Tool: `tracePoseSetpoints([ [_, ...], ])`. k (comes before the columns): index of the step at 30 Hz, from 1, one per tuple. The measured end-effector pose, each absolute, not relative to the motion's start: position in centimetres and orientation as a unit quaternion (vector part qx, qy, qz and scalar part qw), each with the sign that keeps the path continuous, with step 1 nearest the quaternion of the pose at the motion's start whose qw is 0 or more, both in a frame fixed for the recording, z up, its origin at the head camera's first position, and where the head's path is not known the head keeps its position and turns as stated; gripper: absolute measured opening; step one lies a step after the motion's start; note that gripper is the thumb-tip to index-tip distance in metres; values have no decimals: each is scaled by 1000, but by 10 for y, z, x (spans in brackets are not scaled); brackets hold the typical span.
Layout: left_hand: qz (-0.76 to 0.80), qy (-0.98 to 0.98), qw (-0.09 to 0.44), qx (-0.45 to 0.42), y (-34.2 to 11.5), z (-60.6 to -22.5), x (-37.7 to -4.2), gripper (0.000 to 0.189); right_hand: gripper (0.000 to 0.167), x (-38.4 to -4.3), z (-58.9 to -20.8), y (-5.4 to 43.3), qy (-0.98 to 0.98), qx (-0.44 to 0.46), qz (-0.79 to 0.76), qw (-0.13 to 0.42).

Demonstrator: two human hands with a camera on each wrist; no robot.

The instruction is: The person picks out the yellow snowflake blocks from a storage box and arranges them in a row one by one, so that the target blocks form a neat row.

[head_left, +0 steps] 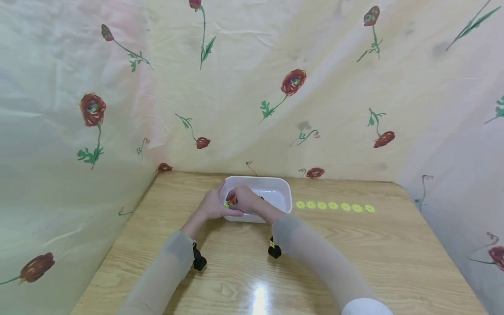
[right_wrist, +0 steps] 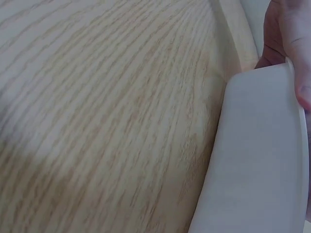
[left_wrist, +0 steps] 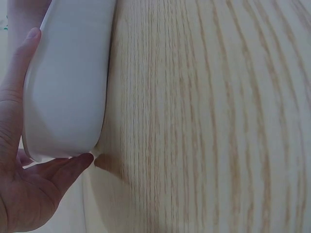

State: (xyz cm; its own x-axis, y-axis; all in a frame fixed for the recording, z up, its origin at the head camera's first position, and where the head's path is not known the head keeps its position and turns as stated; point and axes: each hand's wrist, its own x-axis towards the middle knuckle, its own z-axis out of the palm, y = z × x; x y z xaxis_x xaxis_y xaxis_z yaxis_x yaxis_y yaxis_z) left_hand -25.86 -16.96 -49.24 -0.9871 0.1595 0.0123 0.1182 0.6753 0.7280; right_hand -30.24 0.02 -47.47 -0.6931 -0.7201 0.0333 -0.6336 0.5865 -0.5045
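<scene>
A white rectangular plastic tub (head_left: 275,181) stands on the table near its back edge. My left hand (head_left: 214,204) grips the tub's left end; its thumb lies along the near rim, and in the left wrist view its fingers press the outer end wall. My right hand (head_left: 245,199) reaches down inside the tub with bent fingers. Right at its fingertips show a small orange piece (head_left: 233,200) and a yellow-green piece (head_left: 226,204). I cannot tell whether the fingers pinch either one. A small dark piece (head_left: 261,197) is partly visible past the right wrist.
A row of several yellow flower-shaped pieces (head_left: 333,205) lies on the wooden table (head_left: 244,258), right of the tub. Flower-printed cloth (head_left: 236,100) hangs behind the table and at both sides. Black wrist cameras (head_left: 274,249) hang below both sleeves.
</scene>
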Motion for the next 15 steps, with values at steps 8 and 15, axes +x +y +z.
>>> tracePoseSetpoints([
  [8, 402, 912, 22, 81, -170, -492, -259, 142, 22, -304, -476, -2, 886, -386, -241, 89],
  [15, 398, 914, 26, 74, -168, -491, -258, 142, 17, -307, -482, -6, 883, -409, -218, 70],
])
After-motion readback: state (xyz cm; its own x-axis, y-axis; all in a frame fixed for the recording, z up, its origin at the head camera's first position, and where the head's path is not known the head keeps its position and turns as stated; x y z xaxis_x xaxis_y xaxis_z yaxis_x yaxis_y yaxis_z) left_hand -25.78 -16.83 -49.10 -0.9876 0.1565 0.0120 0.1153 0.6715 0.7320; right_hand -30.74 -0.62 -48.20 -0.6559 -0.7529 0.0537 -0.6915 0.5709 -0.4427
